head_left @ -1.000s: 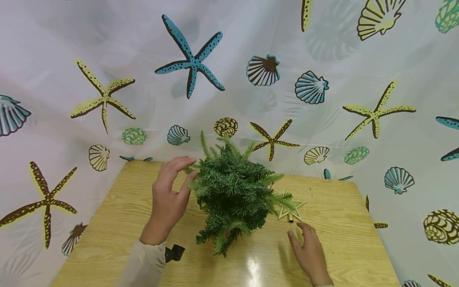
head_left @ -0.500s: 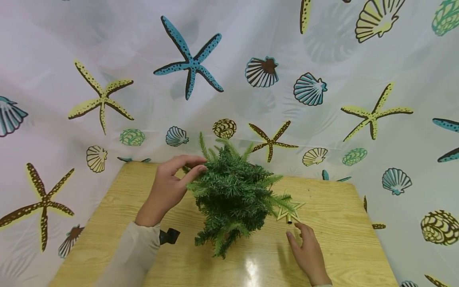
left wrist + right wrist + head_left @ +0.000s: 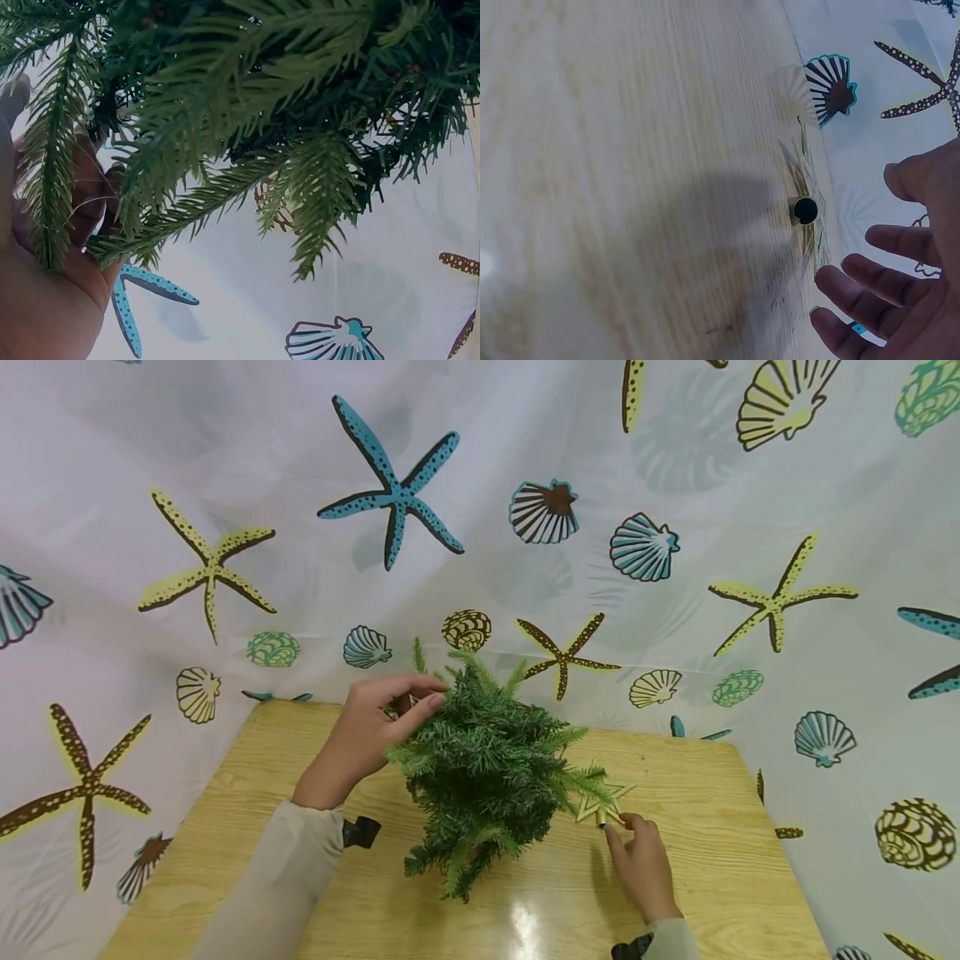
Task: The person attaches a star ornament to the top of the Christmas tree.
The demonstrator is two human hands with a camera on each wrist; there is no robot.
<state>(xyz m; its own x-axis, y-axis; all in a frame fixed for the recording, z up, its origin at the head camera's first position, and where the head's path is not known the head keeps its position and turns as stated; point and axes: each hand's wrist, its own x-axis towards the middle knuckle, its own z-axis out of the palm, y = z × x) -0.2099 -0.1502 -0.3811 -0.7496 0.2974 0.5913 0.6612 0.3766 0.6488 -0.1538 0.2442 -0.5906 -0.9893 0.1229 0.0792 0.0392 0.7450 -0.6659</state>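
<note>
An artificial Christmas tree (image 3: 495, 752) stands on the wooden table. My left hand (image 3: 367, 722) has its curved thumb and fingers at the upper left branches. In the left wrist view, sprigs (image 3: 187, 202) hang in front of that hand (image 3: 60, 292) and cover part of its fingers; I cannot tell whether they pinch a branch. Right of the tree lies a gold star tree topper (image 3: 602, 817), partly behind a branch, with its short tube facing me. My right hand (image 3: 645, 860) has thumb and forefinger close to the tube, spread apart in the right wrist view.
The table (image 3: 690, 827) ends at the back and sides against a white curtain (image 3: 480, 560) printed with starfish and shells. Black wrist mounts (image 3: 362, 832) sit at my sleeves. A bright reflection lies on the table in front of the tree.
My left hand has moved right, its thumb and fingertips going in among the upper branches. My right hand has come slightly up to the star's tube. The tree and star stay put.
</note>
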